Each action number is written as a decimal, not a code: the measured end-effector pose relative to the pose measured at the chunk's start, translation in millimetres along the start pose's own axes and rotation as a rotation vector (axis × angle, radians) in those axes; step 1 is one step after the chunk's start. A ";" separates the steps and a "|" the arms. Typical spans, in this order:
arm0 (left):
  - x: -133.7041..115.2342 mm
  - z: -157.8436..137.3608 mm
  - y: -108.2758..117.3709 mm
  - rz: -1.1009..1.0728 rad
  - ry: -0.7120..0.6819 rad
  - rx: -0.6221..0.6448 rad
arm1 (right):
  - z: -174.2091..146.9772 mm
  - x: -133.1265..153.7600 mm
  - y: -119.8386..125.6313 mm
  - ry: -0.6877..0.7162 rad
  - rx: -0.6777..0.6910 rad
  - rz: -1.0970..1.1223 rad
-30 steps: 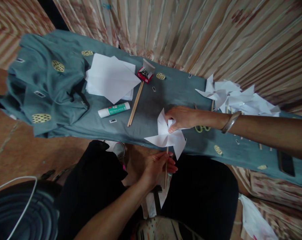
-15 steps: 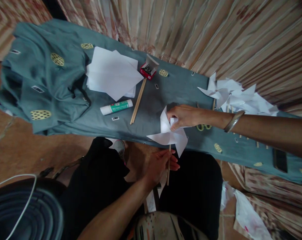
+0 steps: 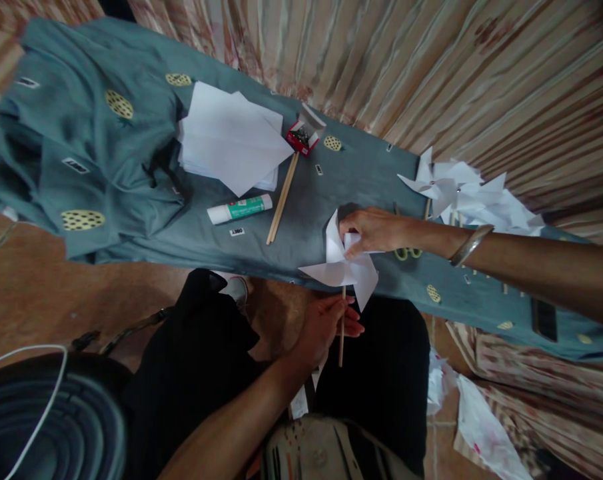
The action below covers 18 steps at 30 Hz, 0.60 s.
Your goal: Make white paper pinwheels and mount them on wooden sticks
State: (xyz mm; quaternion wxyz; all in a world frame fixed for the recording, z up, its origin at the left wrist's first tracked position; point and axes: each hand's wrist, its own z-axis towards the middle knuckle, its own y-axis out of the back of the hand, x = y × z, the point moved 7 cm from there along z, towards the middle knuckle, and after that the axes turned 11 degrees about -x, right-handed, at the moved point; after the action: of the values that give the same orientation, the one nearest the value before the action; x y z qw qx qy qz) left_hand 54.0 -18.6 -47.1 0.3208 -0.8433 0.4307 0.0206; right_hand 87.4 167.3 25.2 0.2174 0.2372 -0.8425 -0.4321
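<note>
A white paper pinwheel (image 3: 348, 267) is at the front edge of the cloth-covered table, mounted on a thin wooden stick (image 3: 342, 343). My left hand (image 3: 331, 320), below the edge and above my lap, pinches that stick between thumb and fingers. From the right, my right hand (image 3: 368, 230) reaches over and grips the pinwheel's paper near its centre, fingers curled; its fingertips are partly hidden by the folded blades. Close to my right wrist lie yellow-green scissors (image 3: 407, 253), half covered by the arm.
On the green tablecloth (image 3: 151, 243) lie a stack of white paper (image 3: 236, 137), a glue stick (image 3: 240, 209), loose wooden sticks (image 3: 282, 200) and an open red box of pins (image 3: 304, 135). Several finished pinwheels (image 3: 474, 190) are heaped at right, with a phone (image 3: 544, 319) nearer the edge.
The camera view has shifted slightly, moving the table items a little. Both hands keep their hold on the pinwheel and its stick, with hardly any movement.
</note>
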 end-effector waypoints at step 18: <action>-3.8 -11.0 20.6 0.042 -0.112 -0.055 | -28.5 -21.1 11.1 0.042 -0.257 0.283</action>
State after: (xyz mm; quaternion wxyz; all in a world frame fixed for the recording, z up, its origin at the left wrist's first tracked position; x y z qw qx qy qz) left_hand 33.6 -30.8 -47.9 0.3207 -0.8402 0.4287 0.0863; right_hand 118.1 167.5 46.2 0.3219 0.0957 -0.8006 -0.4963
